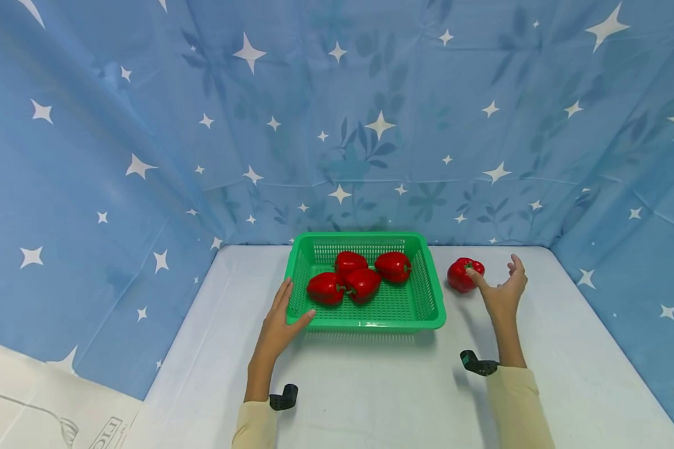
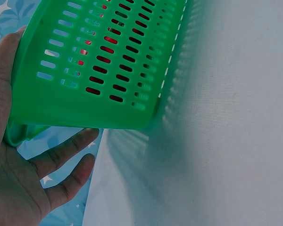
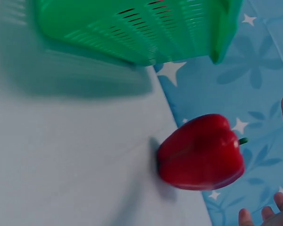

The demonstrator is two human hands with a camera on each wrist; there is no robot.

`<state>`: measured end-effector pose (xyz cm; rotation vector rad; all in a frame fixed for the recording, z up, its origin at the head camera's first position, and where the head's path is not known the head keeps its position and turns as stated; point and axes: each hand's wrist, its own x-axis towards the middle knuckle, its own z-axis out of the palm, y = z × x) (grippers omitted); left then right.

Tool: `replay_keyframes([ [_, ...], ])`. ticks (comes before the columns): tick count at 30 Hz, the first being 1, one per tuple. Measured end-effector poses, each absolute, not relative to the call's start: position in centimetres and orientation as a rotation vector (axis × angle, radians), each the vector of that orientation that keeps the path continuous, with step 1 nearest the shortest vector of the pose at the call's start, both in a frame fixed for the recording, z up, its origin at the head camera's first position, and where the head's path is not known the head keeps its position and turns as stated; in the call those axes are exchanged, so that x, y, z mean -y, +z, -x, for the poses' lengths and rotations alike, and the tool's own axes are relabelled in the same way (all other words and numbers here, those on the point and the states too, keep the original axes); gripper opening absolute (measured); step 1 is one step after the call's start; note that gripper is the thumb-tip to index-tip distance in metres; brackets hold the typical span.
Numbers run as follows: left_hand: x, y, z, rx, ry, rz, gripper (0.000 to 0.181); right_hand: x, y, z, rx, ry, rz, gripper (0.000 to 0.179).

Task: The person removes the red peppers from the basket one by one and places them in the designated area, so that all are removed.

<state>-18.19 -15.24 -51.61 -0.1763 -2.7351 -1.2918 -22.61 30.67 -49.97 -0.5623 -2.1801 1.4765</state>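
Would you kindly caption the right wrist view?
A red pepper sits outside the green basket, near the right hand.

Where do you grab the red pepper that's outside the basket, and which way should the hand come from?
The red pepper is probably best held by its plump upper sides, just below the green stem, with thumb and fingers opposite: it stands upright and looks widest there. Come from the right, where the right hand is; the green basket sits to the left.

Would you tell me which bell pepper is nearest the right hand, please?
The bell pepper on the white table, beside the green basket; the other four are inside it.
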Motion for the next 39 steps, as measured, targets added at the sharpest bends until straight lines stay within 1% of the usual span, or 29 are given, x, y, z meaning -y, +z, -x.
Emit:
replay_keyframes([
  [8,15.2,-51.7,18.2,2.733,-1.307,0.17,0.092,-30.1,-47.2,22.7,2.141,1.491,0.442,0.092],
  [15,15.2,-52.0,18.1,2.734,-1.32,0.162,0.092,-28.5,-45.3,23.1,2.155,1.485,0.305,0.084],
  [25,15.1,-52.1,18.2,2.729,-1.309,0.185,0.091,-26.5,-44.0,24.2,2.202,1.522,0.045,0.076],
  [32,15.2,-51.8,18.3,2.727,-1.303,0.182,0.091,-24.8,-42.7,25.6,2.336,1.566,-0.204,0.071],
  [39,15.4,-51.8,18.4,2.723,-1.298,0.185,0.091,-23.0,-43.6,27.8,2.509,1.57,-0.346,0.068],
])
